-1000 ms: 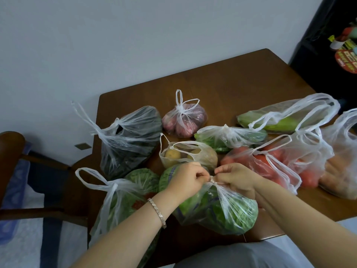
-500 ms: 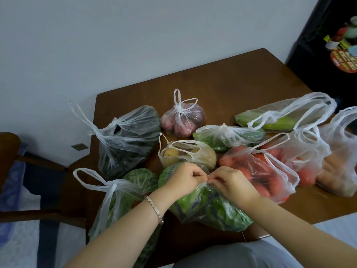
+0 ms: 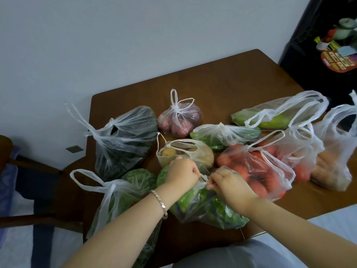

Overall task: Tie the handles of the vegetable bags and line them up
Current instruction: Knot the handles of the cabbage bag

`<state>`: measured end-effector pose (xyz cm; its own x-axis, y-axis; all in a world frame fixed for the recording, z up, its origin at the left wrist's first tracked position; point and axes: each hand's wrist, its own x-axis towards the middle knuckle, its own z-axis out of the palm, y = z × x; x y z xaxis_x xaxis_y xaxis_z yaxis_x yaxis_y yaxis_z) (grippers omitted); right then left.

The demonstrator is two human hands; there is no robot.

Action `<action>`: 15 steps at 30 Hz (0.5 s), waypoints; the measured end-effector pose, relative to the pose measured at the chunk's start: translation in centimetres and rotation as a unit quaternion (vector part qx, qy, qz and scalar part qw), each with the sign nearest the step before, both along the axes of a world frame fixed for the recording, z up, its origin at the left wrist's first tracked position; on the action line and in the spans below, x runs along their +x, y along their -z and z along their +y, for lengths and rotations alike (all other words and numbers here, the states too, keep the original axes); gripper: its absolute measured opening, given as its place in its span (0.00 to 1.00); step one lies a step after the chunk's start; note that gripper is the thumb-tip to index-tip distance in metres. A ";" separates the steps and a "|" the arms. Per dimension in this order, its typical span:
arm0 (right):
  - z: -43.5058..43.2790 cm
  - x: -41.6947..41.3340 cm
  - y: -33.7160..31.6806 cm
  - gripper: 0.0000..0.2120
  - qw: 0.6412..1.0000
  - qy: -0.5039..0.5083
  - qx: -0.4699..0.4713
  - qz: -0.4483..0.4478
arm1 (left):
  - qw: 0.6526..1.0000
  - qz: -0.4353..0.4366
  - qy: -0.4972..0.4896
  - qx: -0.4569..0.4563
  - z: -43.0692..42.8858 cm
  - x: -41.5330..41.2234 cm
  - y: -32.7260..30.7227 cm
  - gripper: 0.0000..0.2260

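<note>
**Greens bag: knot in progress at near edge**

The bag of leafy greens [image 3: 210,208] lies on the counter [image 3: 212,84] at its near edge, directly under both hands. Its long axis runs from the gathered neck at the far left down to the near right. The left hand [image 3: 181,173] and right hand [image 3: 229,182] sit close together over that neck, each pinching a handle strip [image 3: 203,180]. Neither hand is nearer.

Judgement: the knot is not yet seated.

Other containers:
- Potato bag [image 3: 201,154], just beyond the hands: mouth open, handles loose.
- Tomato bag [image 3: 251,171], right: handles loose.
- Red onion bag [image 3: 179,121], far centre: knotted.
- Dark greens bag [image 3: 123,140], left: knotted.

No row is formed yet.
</note>
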<state>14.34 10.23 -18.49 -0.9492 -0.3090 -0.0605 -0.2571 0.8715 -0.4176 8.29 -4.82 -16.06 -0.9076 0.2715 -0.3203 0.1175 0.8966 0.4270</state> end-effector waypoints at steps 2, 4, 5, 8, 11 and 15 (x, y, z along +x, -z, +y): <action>-0.1 -0.2 -0.4 0.08 0.997 0.030 -0.041 -0.063 | 1.000 -0.001 0.010 -0.026 0.5 -0.1 0.1 0.11; 0.6 -0.4 -1.3 0.06 0.987 0.068 -0.096 -0.110 | 0.998 -0.026 0.033 -0.037 1.3 -0.6 -0.3 0.11; 1.1 -0.4 -2.0 0.07 0.982 0.081 -0.115 -0.125 | 0.998 -0.040 0.037 -0.031 1.6 -1.0 -0.6 0.11; 3.9 -0.6 -4.0 0.06 0.974 0.177 -0.104 -0.092 | 0.997 -0.035 0.053 0.048 3.2 -2.1 -1.3 0.10; 7.6 -0.4 -5.0 0.13 0.953 0.294 -0.011 -0.072 | 0.991 -0.053 0.057 0.113 5.8 -2.7 -1.2 0.11; 11.1 -0.7 -3.7 0.19 0.932 0.334 0.090 -0.107 | 0.984 -0.075 0.072 0.143 10.0 -2.6 -0.8 0.19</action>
<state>13.68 21.29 -14.83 -0.8863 0.3807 -0.2639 0.4409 0.8679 -0.2287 5.66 5.18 -15.24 -0.8012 0.4924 -0.3400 0.1501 0.7154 0.6824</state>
